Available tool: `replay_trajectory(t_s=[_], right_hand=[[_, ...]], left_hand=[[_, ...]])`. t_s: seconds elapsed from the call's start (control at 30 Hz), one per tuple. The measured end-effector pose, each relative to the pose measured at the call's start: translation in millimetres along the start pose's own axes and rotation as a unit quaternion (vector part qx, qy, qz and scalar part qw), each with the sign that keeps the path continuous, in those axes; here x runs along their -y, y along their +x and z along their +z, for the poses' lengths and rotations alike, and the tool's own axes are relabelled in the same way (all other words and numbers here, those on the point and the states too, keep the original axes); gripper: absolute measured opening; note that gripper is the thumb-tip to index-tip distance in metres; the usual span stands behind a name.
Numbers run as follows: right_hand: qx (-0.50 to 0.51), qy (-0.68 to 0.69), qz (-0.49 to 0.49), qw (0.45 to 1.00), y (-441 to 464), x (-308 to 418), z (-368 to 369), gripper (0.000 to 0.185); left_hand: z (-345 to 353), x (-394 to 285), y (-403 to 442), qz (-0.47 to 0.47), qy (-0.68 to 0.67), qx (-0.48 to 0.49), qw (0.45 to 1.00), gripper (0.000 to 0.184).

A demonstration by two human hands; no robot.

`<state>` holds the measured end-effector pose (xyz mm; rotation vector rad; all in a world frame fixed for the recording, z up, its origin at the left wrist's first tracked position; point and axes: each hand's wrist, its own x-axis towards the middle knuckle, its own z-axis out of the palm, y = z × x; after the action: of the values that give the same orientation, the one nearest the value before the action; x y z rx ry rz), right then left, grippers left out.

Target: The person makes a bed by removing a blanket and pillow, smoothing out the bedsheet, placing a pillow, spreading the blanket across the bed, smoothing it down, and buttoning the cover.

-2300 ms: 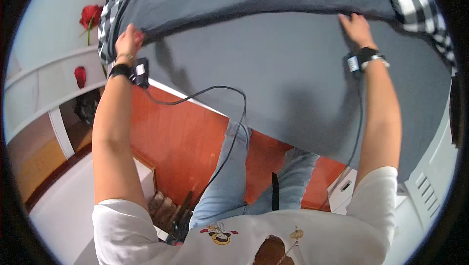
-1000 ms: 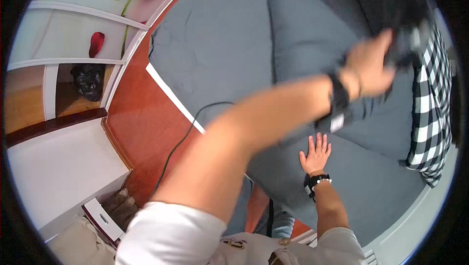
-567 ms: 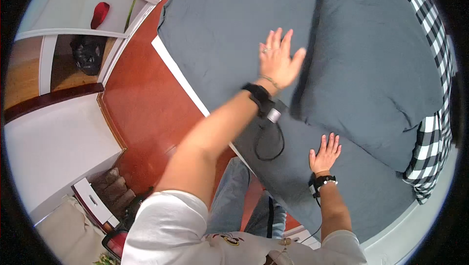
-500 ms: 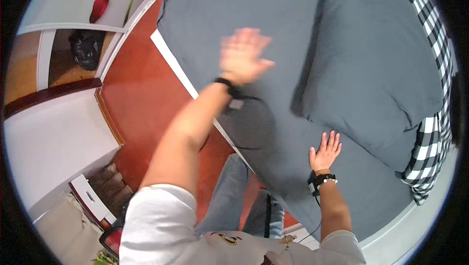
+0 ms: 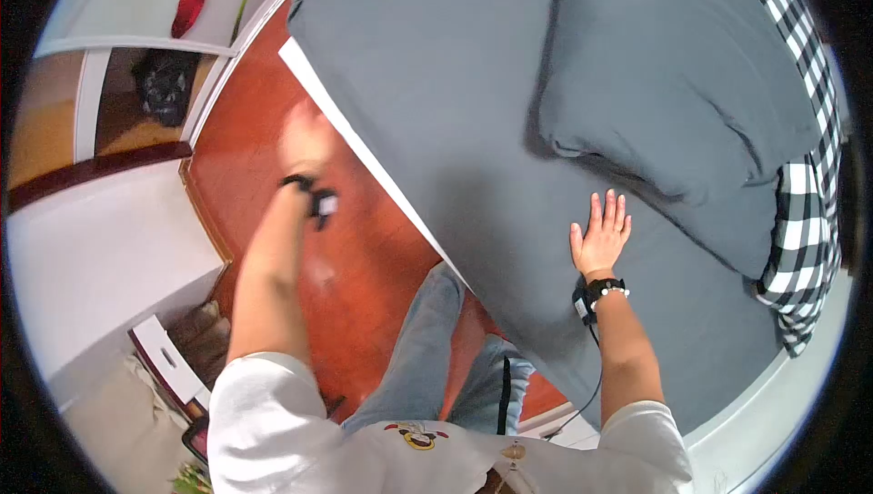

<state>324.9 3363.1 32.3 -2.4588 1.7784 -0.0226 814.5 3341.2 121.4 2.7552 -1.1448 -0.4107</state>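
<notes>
Flat on the grey bed sheet [image 5: 427,85] rests my right hand [image 5: 603,237], its fingers spread and nothing in it. Just beyond its fingertips is the near edge of a grey pillow [image 5: 673,85]. Over the red floor, left of the bed's white edge, my left hand [image 5: 306,137] is smeared by motion, so its fingers cannot be made out. Each wrist wears a black band with a small device; a cable runs down from the right one.
A black-and-white checked cloth [image 5: 800,221] lies along the bed's right side. The bed's white frame edge [image 5: 364,153] borders the red floor [image 5: 236,103]. To the left stand a cabinet holding a black bag [image 5: 165,85] and a white drawer [image 5: 170,362].
My left hand has swept left, from above the sheet to over the floor beyond the bed's edge. My right hand stays flat on the sheet, slightly higher in view.
</notes>
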Motion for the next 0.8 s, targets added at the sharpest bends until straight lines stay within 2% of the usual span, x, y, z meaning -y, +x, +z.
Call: replay_trajectory(t_s=[0.03, 0.07, 0.1, 0.13, 0.17, 0.23, 0.3, 0.33, 0.37, 0.4, 0.43, 0.47, 0.5, 0.53, 0.57, 0.63, 0.67, 0.73, 0.8], right_hand=[[-0.006, 0.002, -0.011, 1.000, 2, 0, 1, 0.063], [-0.004, -0.002, -0.005, 1.000, 2, -1, 2, 0.064], [0.001, -0.008, 0.001, 1.000, 0, -1, 2, 0.064], [0.010, -0.017, 0.005, 1.000, 0, 0, 1, 0.064], [0.006, -0.022, -0.011, 1.000, 1, 1, 1, 0.064], [-0.001, -0.033, -0.001, 0.999, 1, 2, 2, 0.064], [0.017, -0.056, -0.027, 0.998, 3, 2, 2, 0.065], [0.007, -0.061, -0.030, 0.998, 3, 2, 3, 0.064], [-0.001, -0.066, -0.027, 0.997, 1, 2, 3, 0.064], [0.001, -0.065, -0.024, 0.998, 3, 6, 2, 0.064], [0.000, -0.071, -0.032, 0.997, 5, 6, 2, 0.064], [0.003, -0.077, -0.025, 0.997, 4, 5, 4, 0.064], [0.006, -0.080, -0.020, 0.997, 2, 5, 5, 0.065], [0.016, -0.081, -0.020, 0.996, 3, 6, 2, 0.065], [0.014, -0.082, -0.028, 0.996, 3, 9, 1, 0.065], [0.022, -0.097, -0.020, 0.995, 5, 12, -1, 0.065], [0.025, -0.099, -0.025, 0.994, 5, 12, -1, 0.065], [0.029, -0.113, -0.028, 0.993, 6, 15, -2, 0.065], [0.050, -0.130, -0.015, 0.990, 5, 16, -3, 0.066]], left_hand=[[30, -33, -11, 0.096, -0.032, -0.078, 0.992, 0.047], [69, -64, -14, 0.159, 0.002, -0.076, 0.984, 0.057], [68, -112, -43, 0.215, 0.001, -0.077, 0.974, 0.059], [61, -148, -64, 0.253, -0.049, -0.024, 0.966, 0.060], [76, -167, -76, 0.292, -0.059, -0.013, 0.955, 0.061], [118, -184, -99, 0.334, -0.071, -0.002, 0.940, 0.061], [104, -173, -98, 0.395, -0.060, 0.104, 0.911, 0.061], [101, -152, -86, 0.409, -0.031, 0.030, 0.911, 0.058], [97, -121, -64, 0.333, -0.015, 0.008, 0.943, 0.056], [86, -81, -42, 0.217, -0.022, -0.048, 0.975, 0.055], [105, -33, -18, 0.130, -0.037, -0.143, 0.980, 0.055], [83, 7, -1, -0.034, -0.048, 0.058, 0.997, 0.057], [74, 59, 8, -0.144, 0.000, 0.256, 0.956, 0.057], [75, 102, 6, -0.239, 0.051, 0.228, 0.942, 0.058], [69, 129, 4, -0.252, 0.118, 0.197, 0.940, 0.059], [71, 158, 0, -0.217, 0.129, 0.178, 0.951, 0.060], [75, 164, 3, -0.205, 0.075, 0.204, 0.954, 0.057], [102, 158, 13, -0.176, -0.088, 0.100, 0.975, 0.055], [121, 126, 30, -0.137, -0.258, 0.063, 0.954, 0.054]])
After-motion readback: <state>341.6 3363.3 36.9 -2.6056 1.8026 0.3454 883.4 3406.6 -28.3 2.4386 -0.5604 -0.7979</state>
